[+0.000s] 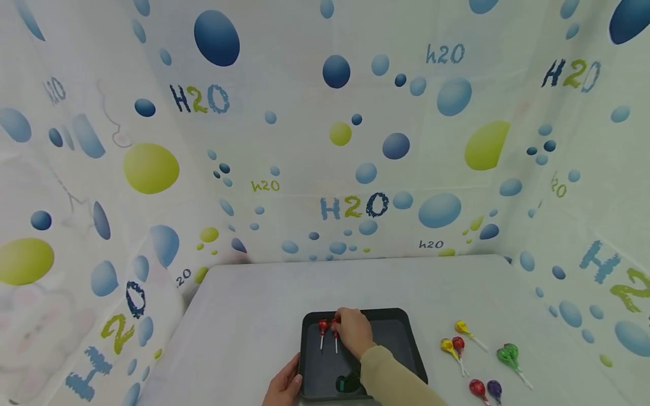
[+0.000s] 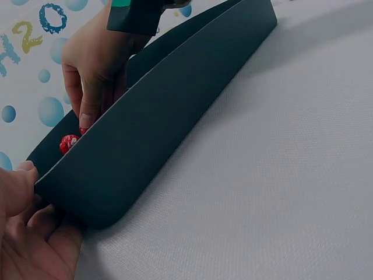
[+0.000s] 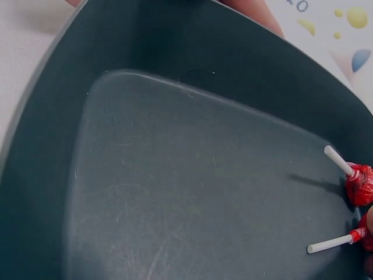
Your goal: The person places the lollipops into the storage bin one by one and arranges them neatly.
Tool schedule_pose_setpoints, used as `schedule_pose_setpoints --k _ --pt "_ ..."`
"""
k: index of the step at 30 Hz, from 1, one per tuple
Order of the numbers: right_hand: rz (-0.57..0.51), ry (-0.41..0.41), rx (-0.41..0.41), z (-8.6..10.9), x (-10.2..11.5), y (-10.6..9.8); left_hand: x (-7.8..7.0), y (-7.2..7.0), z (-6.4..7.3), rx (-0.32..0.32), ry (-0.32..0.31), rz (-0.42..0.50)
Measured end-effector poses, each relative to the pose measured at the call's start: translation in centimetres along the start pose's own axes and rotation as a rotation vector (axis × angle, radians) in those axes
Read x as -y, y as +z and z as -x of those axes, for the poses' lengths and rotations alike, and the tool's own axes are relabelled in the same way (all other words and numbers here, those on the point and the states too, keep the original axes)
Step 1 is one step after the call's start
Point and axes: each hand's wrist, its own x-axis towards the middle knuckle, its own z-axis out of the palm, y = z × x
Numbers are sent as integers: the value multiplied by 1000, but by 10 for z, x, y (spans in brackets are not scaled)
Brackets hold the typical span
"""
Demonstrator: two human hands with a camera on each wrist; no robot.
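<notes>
A dark rectangular tray (image 1: 393, 334) sits on the white table. My left hand (image 1: 283, 384) grips its left wall, thumb at the rim and fingers underneath in the left wrist view. Inside the tray, at its far left, a red lollipop (image 1: 323, 325) lies with its white stick toward me. Just right of it, my right hand (image 1: 355, 331) pinches a second red lollipop (image 3: 359, 234) by its wrapped head, partly hidden by the fingers. That lollipop's stick (image 3: 329, 244) points the same general way, over the tray floor.
Right of the tray, several lollipops lie on the table: a yellow one (image 1: 461, 326), a yellow and red pair (image 1: 447, 346), a green one (image 1: 508, 355), and a red (image 1: 477, 387) beside a purple one (image 1: 494, 388). A patterned curtain (image 1: 299, 141) surrounds the table.
</notes>
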Motion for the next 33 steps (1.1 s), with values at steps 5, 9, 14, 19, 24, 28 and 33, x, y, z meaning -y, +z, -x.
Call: schedule_pose_setpoints --k 5,9,14,19,24,28,33 --pt "-10 5 2 2 -2 -3 0 1 0 32 17 18" --pt "4 10 0 2 -4 -6 2 1 -2 61 34 35" --pt "-3 36 6 2 -4 -16 3 0 -3 90 50 35" --pt "-21 -22 -23 1 -11 -33 2 -1 -2 96 79 22" --pt "-102 -105 -49 -6 -41 -69 2 -2 -3 91 110 -23" --pt "-160 -75 -74 -11 -78 -110 2 -3 -3 83 120 -32" --pt "-115 8 -81 -11 -134 -165 2 -3 -4 97 86 33"
